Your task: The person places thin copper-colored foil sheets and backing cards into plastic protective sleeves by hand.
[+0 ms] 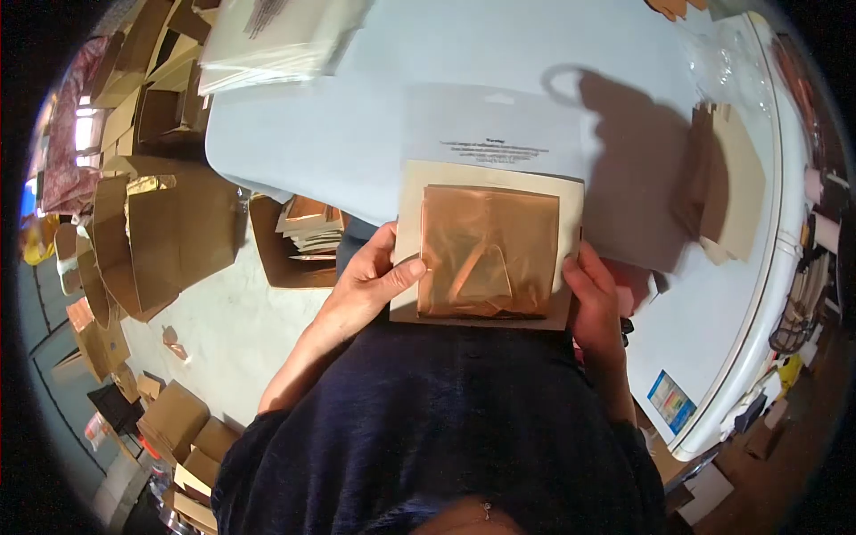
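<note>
Held in front of my body is a cream card [406, 214] with a shiny copper-coloured, foil-like sheet [489, 223] on its face. A clear plastic bag [493, 111] with a printed warning reaches up past the card's top edge; the card appears to lie inside it. My left hand [370, 272] is closed on the left edge, its thumb on the front near the copper sheet. At the right edge, my right hand [593, 290] grips the same piece, with the fingers partly hidden behind it.
On the pale table [446, 45] lie a stack of clear plastic bags [276, 40], a stack of cream cards [736, 187] and a blue-and-white leaflet [670, 403]. An open carton [267, 245] at left holds copper-faced cards. Larger cardboard boxes [183, 236] stand farther left.
</note>
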Motion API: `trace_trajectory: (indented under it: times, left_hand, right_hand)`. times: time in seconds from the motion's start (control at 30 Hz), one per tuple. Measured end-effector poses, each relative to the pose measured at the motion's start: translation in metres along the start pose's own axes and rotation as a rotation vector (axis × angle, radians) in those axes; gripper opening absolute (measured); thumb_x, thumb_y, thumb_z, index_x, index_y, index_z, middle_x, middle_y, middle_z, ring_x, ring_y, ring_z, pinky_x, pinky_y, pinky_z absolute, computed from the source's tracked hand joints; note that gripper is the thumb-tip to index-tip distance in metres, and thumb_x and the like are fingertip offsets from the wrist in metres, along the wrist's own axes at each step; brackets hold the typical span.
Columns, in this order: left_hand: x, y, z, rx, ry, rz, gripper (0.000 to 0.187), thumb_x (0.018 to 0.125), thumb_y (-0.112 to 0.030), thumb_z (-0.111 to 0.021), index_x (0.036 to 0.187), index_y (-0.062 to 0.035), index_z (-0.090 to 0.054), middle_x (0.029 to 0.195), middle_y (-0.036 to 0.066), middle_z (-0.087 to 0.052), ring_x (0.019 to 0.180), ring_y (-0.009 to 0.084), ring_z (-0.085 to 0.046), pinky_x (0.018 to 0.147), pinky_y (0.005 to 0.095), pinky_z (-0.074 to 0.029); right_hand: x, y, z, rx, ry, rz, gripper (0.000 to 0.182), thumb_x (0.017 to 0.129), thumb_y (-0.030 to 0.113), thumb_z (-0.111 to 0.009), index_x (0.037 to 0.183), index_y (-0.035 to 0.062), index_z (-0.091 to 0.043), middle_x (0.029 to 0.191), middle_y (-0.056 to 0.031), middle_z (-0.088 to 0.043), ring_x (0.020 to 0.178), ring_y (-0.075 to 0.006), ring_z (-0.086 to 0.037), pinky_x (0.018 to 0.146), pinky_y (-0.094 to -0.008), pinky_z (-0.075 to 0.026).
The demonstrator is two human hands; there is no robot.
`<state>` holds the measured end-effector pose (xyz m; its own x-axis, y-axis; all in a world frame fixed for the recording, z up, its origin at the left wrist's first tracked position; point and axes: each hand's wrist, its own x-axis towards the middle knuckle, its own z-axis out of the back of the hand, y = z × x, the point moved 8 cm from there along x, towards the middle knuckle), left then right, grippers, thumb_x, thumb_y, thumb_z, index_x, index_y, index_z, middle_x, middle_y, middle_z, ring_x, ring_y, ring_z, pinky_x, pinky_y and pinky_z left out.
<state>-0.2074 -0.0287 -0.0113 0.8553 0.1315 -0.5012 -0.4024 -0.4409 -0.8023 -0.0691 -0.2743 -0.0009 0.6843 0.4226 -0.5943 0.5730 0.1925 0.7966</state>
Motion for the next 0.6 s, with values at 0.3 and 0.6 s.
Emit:
trace_trajectory:
  times: [0.3,0.6]
  left_hand:
    - [-0.008,0.019,0.008,-0.056,-0.058,0.012,0.031,0.112,-0.027,-0.065,0.134,-0.0051,-0.062,0.116,-0.001,-0.068,0.109,0.0058,-0.059,0.100,0.0265,-0.046]
    - [-0.004,0.003,0.002,-0.095,0.003,0.111,0.063,0.110,-0.021,-0.066,0.164,-0.0058,-0.036,0.104,0.004,-0.066,0.085,0.0198,-0.071,0.057,0.0306,-0.057]
  right_hand:
    - [-0.006,-0.035,0.007,-0.127,0.133,-0.068,0.039,0.118,0.032,-0.050,0.132,-0.0004,-0.065,0.115,-0.0019,-0.068,0.105,-0.0110,-0.059,0.097,-0.0302,-0.049]
    - [0.003,-0.039,0.021,-0.071,-0.034,0.131,0.026,0.114,0.023,-0.055,0.128,0.0025,-0.062,0.101,0.0034,-0.058,0.092,-0.0081,-0.052,0.084,-0.0281,-0.044]
